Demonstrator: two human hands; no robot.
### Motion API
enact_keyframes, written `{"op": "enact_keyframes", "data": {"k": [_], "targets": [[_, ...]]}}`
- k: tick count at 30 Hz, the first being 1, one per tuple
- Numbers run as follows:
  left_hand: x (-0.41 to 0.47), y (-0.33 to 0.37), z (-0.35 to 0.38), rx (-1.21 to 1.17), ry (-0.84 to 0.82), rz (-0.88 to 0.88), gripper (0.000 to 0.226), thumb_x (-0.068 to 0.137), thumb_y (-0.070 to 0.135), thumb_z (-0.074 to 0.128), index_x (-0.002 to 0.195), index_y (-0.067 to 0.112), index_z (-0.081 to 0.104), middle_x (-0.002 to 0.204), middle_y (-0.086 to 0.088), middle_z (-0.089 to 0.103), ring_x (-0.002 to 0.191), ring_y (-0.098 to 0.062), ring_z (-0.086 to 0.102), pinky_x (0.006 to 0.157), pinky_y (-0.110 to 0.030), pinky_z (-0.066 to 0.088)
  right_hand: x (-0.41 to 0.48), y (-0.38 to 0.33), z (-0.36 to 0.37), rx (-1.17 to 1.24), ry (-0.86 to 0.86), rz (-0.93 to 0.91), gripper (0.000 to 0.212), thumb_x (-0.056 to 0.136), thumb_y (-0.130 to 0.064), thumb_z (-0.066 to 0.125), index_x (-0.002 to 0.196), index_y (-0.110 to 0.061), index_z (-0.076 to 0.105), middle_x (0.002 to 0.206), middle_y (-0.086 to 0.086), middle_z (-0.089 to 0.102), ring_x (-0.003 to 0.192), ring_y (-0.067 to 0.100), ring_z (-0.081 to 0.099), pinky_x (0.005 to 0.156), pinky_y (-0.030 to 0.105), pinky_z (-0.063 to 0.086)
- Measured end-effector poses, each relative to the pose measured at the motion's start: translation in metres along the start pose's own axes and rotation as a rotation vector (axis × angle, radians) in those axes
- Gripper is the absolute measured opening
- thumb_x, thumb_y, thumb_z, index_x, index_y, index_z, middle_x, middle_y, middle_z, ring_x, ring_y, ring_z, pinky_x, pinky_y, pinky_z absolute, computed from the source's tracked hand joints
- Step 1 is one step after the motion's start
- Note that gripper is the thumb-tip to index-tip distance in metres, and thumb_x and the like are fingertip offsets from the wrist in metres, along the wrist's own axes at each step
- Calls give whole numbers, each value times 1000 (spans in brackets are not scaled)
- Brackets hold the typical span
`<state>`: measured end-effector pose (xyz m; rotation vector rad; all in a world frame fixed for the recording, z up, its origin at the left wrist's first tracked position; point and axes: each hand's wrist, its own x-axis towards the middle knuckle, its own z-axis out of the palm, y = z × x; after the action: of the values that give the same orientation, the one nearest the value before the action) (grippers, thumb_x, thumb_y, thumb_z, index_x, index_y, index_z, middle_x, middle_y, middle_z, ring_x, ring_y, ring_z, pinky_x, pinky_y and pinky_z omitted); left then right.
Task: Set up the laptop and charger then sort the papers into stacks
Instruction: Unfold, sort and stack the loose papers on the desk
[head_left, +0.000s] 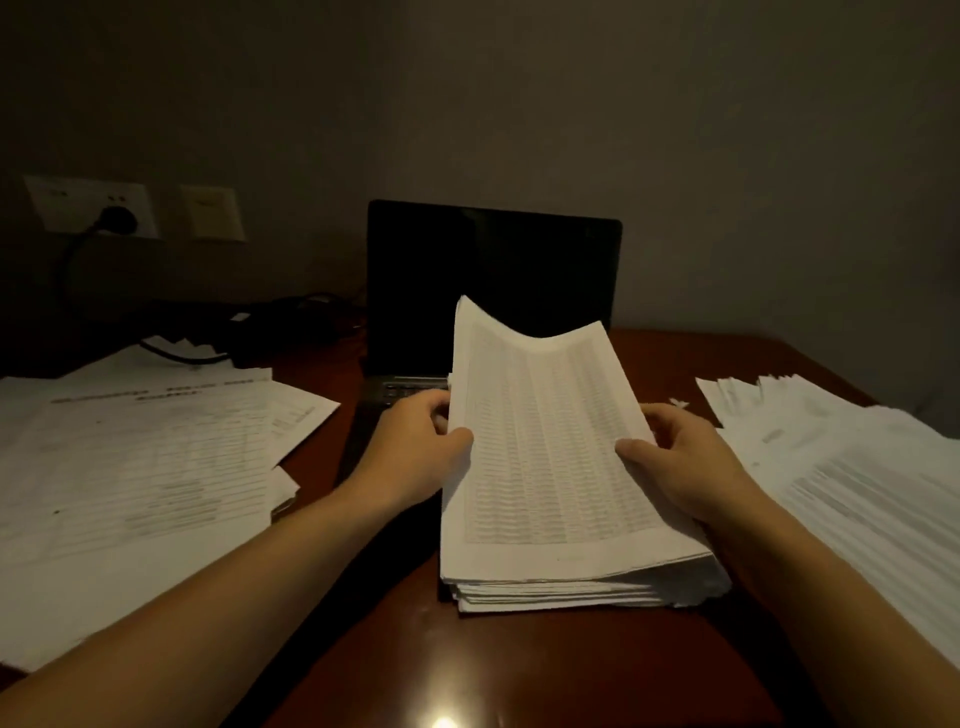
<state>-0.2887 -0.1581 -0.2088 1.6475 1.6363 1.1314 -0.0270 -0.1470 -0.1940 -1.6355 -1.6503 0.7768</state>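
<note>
A thick stack of printed papers lies in front of me, its far end curled up off the open black laptop. My left hand grips the stack's left edge, thumb on the top sheet. On the right edge, my right hand holds the same stack, thumb on top and fingers underneath. The laptop screen is dark. A black charger cable runs from a plug in the wall socket across the back of the table toward the laptop.
A spread of printed sheets covers the left part of the dark wooden table. Another loose pile of papers lies at the right. A second wall plate sits beside the socket. Lamp glare shows at the table's front edge.
</note>
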Motion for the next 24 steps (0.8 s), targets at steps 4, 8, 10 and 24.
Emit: {"op": "enact_keyframes", "data": {"k": [4, 8, 10, 24], "targets": [[-4, 4, 16, 64, -23, 36, 72, 93, 18, 68, 153, 32, 31, 77, 0, 64, 71, -13, 61, 62, -19, 47, -4, 11, -6, -140, 87, -69, 56, 95, -18, 66, 147, -22, 45, 137, -3, 56, 120, 21, 58, 91, 35, 54], [-6, 4, 21, 463, -13, 175, 25, 95, 34, 62, 119, 34, 67, 107, 11, 66, 92, -7, 61, 76, -22, 50, 0, 27, -10, -341, 77, -107, 36, 96, -29, 66, 131, -23, 61, 134, 1, 59, 102, 13, 57, 85, 23, 51], [-7, 1, 22, 628, -10, 175, 18, 96, 40, 57, 111, 38, 66, 111, 11, 56, 97, -9, 55, 76, -26, 50, 2, 31, -9, -475, 27, -72, 25, 95, -39, 65, 117, -28, 66, 137, 3, 53, 111, 18, 55, 95, 31, 51], [-28, -1, -12, 848, -219, 118, 49, 98, 60, 40, 144, 43, 42, 164, 5, 20, 152, -22, 6, 119, -48, 18, -14, -14, 22, -444, -81, -270, 30, 95, -43, 63, 122, -31, 63, 159, -2, 31, 148, 20, 26, 118, 44, 29]]}}
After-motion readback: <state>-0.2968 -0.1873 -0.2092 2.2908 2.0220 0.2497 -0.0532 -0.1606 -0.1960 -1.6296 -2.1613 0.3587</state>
